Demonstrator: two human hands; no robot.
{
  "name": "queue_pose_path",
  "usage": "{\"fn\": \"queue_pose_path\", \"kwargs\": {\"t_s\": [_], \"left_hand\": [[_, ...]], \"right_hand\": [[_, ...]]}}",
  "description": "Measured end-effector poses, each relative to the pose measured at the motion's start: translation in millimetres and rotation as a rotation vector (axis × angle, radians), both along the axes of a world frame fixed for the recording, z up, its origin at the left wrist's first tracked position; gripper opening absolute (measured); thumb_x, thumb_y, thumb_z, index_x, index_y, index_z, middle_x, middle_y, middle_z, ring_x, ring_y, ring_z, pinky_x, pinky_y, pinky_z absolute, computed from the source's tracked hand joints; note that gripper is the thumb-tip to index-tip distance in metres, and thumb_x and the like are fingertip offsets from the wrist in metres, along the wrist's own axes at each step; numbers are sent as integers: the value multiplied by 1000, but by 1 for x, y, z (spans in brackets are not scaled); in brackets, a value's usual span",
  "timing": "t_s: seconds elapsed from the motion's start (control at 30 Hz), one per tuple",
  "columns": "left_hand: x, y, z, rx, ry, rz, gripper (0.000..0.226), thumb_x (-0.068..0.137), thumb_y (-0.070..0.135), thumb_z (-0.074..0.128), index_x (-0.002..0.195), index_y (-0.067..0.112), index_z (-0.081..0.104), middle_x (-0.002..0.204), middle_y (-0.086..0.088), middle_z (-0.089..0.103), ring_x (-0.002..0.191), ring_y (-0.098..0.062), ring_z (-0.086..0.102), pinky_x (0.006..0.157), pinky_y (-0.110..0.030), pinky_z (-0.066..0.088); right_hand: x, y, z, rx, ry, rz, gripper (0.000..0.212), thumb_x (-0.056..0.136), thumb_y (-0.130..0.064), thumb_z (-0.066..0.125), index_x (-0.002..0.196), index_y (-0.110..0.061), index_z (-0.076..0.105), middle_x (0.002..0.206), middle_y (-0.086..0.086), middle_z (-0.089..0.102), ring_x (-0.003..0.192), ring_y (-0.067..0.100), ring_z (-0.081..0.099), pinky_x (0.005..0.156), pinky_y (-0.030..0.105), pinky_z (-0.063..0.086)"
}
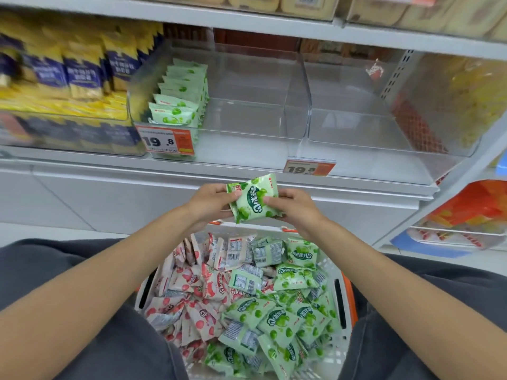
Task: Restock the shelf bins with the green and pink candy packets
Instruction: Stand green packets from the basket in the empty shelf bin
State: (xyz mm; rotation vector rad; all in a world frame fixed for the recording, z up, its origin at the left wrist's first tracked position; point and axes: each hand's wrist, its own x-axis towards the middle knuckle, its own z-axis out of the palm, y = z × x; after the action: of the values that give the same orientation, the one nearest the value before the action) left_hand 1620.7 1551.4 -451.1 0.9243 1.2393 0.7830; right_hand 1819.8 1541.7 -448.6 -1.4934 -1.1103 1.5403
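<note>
While a row of green packets (181, 100) stood along the left wall of the clear shelf bin (247, 116), the left hand (210, 201) pinched the stacked green candy packets (253, 200) at their left edge. The right hand (295, 207) had its fingers curled round their right edge, above the basket (335, 352).

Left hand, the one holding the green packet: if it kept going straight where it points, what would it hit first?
Probably the right hand. The left hand points across the green packet it grips, and the right hand holds the opposite edge. Depth is hard to judge.
</note>
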Motion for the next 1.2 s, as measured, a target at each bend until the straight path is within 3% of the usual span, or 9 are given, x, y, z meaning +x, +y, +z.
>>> {"fn": "queue_pose_path", "kwargs": {"t_s": [0.13, 0.23, 0.33, 0.53, 0.8, 1.0, 1.07, 1.13, 1.2], "left_hand": [[-16, 4, 12, -4, -22, 6, 38, 95, 12, 61, 132, 6, 52, 116, -18, 69, 101, -27, 69, 82, -39, 60], [-41, 16, 47, 316, 366, -20, 42, 93, 23, 65, 133, 14, 54, 107, -8, 70, 95, -20, 68, 85, -36, 57], [-80, 41, 99, 646, 765, 72, 18, 93, 20, 66, 110, 16, 68, 96, 3, 69, 79, -10, 63, 73, -26, 54], [-129, 102, 143, 544, 1188, -423, 28, 89, 17, 70, 117, 19, 71, 115, 4, 69, 102, -13, 63, 90, -31, 52], [-124, 146, 140, 442, 1312, -666, 23, 85, 23, 75, 108, 20, 73, 86, 17, 66, 90, -11, 65, 86, -30, 53], [-123, 160, 143, 453, 1371, -705, 26, 82, 30, 78, 105, 18, 76, 93, 9, 72, 89, -12, 66, 86, -31, 53], [-124, 166, 144, 419, 1378, -698, 11, 85, 29, 75, 85, 18, 74, 79, 7, 70, 78, -13, 66, 73, -27, 52], [-125, 173, 146, 372, 1380, -704, 31, 90, 20, 69, 62, 18, 58, 65, 4, 60, 67, -12, 63, 62, -22, 48], [-123, 175, 149, 317, 1338, -700, 44, 94, 10, 62, 51, 19, 56, 60, 4, 60, 68, -15, 63, 68, -23, 50]], "right_hand": [[-17, 10, 17, 108, -13, 51, 23, 85, -8, 71, 107, -6, 65, 99, 7, 74, 86, 17, 71, 75, 27, 59], [-26, 22, 42, 273, -96, 87, 15, 86, -6, 70, 100, -10, 67, 95, 2, 74, 85, 15, 72, 73, 27, 59], [-38, 39, 80, 488, -126, 87, 14, 86, -1, 69, 95, -12, 67, 86, -4, 72, 75, 3, 70, 67, 20, 57], [-68, 77, 131, 731, -167, 60, 18, 86, -3, 70, 94, -19, 66, 89, -7, 71, 79, 1, 69, 69, 20, 56], [-85, 106, 124, 734, -181, 113, 19, 86, -3, 69, 91, -21, 67, 87, -9, 73, 80, 4, 70, 75, 26, 58], [-94, 122, 129, 798, -150, 126, 20, 85, -1, 70, 95, -18, 67, 88, -7, 72, 80, 3, 69, 73, 22, 56], [-103, 127, 128, 806, -212, 217, 21, 83, -2, 72, 94, -20, 69, 89, -6, 72, 83, 7, 69, 76, 27, 57], [-112, 130, 123, 763, -315, 339, 19, 82, -5, 74, 95, -19, 71, 89, -6, 73, 84, 8, 69, 79, 31, 58], [-118, 132, 115, 697, -382, 447, 17, 83, -9, 74, 97, -20, 72, 91, -6, 74, 86, 9, 70, 83, 37, 57]]}}
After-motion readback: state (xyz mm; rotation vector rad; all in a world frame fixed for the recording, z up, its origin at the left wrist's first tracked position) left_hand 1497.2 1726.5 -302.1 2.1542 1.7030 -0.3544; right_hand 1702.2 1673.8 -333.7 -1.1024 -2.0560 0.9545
